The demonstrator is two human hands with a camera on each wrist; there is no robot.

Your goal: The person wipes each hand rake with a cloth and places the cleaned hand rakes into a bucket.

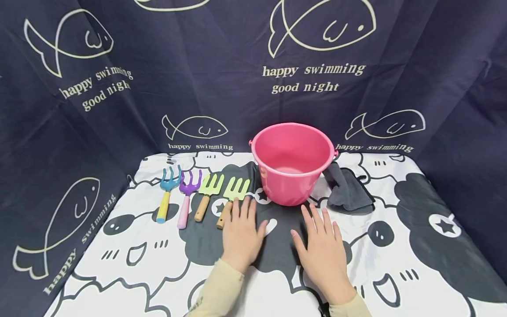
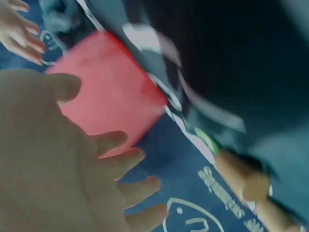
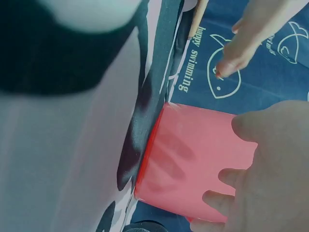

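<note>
My left hand (image 1: 240,237) is spread, palm down, with its fingertips beside the wooden handle of a light green hand fork (image 1: 236,189). Whether they touch that handle I cannot tell. To the right, my right hand (image 1: 325,255) also has extended fingers, just in front of a pink bucket (image 1: 291,189). Neither hand holds anything. The bucket stands upright with its mouth facing up. Left of my left hand lie another green hand fork (image 1: 211,187), a purple one with a pink handle (image 1: 184,211), and a blue one with a yellow handle (image 1: 163,207).
A crumpled dark grey cloth (image 1: 348,191) lies right of the bucket. The table is covered by a black-and-white cartoon cloth (image 1: 158,268). Dark blue fabric printed with fish (image 1: 237,88) hangs behind and at both sides.
</note>
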